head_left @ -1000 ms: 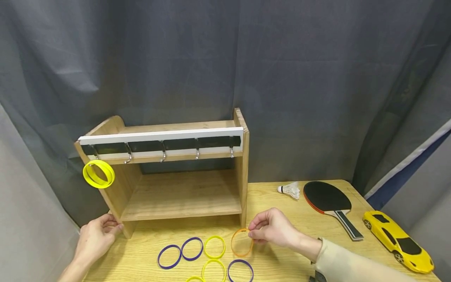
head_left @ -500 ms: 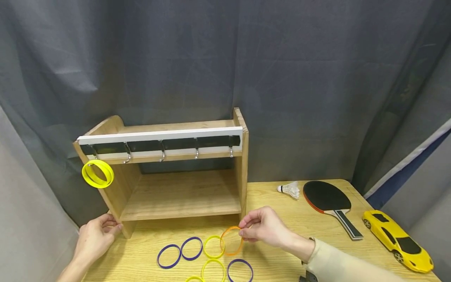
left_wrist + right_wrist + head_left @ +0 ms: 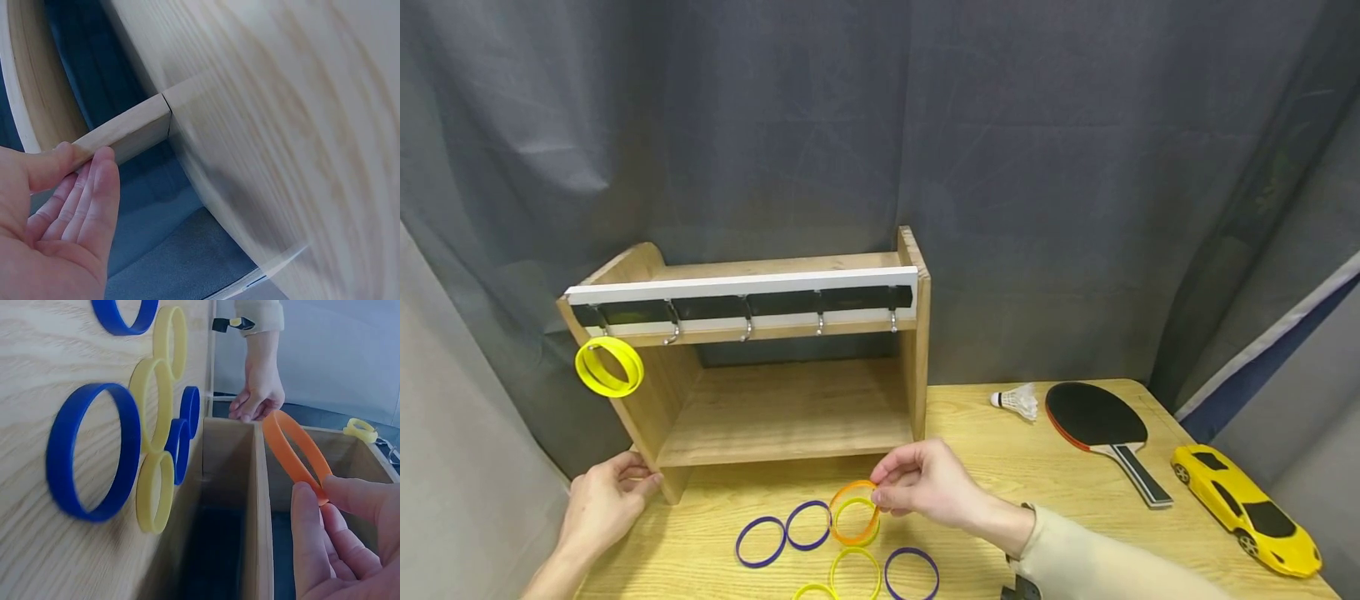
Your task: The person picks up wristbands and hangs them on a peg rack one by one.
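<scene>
In the head view my right hand (image 3: 928,485) pinches an orange rubber wristband (image 3: 284,453) between thumb and fingers. The band is held up on edge and overlaps a yellow wristband (image 3: 142,494) lying on the table. My left hand (image 3: 604,504) grips the lower left side panel of a small wooden shelf (image 3: 790,408), thumb on one face and fingers on the other. Several blue wristbands (image 3: 59,450) and yellow ones lie flat in front of the shelf. Yellow wristbands (image 3: 593,382) hang from the leftmost hook.
A white rail (image 3: 730,289) with several metal hooks (image 3: 747,331) runs along the shelf's upper front. Right of the shelf lie a shuttlecock (image 3: 1018,402), a table tennis paddle (image 3: 1096,414) and a yellow toy car (image 3: 1247,512). A grey curtain (image 3: 1037,167) hangs behind the table.
My right hand has carried the orange wristband leftward, from the spot right of the yellow wristband to over it. The left hand keeps its grip on the shelf.
</scene>
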Available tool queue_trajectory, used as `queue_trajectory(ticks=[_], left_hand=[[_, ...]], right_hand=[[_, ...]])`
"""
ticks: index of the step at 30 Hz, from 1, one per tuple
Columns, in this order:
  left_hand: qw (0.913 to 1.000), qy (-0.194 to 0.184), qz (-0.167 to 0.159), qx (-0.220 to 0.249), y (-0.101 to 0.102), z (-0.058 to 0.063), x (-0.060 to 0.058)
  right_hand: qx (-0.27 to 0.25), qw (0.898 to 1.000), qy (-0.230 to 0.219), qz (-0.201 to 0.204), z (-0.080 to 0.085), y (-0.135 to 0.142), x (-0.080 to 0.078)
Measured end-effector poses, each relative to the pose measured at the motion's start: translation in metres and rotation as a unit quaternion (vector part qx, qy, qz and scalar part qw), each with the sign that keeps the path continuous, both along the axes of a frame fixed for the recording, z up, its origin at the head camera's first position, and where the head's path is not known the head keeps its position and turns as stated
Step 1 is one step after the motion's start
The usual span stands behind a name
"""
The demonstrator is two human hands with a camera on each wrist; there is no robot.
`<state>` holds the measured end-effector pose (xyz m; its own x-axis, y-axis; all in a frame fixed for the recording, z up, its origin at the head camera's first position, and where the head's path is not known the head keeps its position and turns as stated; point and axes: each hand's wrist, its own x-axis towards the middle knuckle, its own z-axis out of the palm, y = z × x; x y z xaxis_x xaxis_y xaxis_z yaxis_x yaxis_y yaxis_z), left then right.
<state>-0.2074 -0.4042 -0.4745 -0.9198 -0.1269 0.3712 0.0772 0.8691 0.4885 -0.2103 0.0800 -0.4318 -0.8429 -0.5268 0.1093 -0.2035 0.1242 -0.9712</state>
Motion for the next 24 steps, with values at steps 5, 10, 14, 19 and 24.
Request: queue_trajectory(ticks=[5, 10, 14, 19, 24], left_hand=[[0.9999, -0.013, -0.001, 0.009, 0.0, 0.002, -0.001], [0.9995, -0.029, -0.001, 0.016, -0.001, 0.003, -0.002], [0.9991, -0.038, 0.001, 0.016, -0.001, 0.003, -0.001], [0.9988, -0.043, -0.002, 0.023, 0.001, 0.002, 0.0], [0.9992, -0.035, -0.004, 0.02, 0.0, 0.003, 0.0]], right_hand=[[-0.016, 1.0, -0.002, 0.011, 0.001, -0.013, 0.0], [-0.027, 0.999, -0.004, 0.016, 0.007, -0.026, -0.001], [-0.035, 0.999, -0.007, 0.016, 0.012, -0.036, -0.001], [-0.052, 0.998, -0.023, 0.006, 0.019, -0.047, -0.003], [-0.089, 0.994, -0.06, -0.007, 0.029, -0.061, -0.006]])
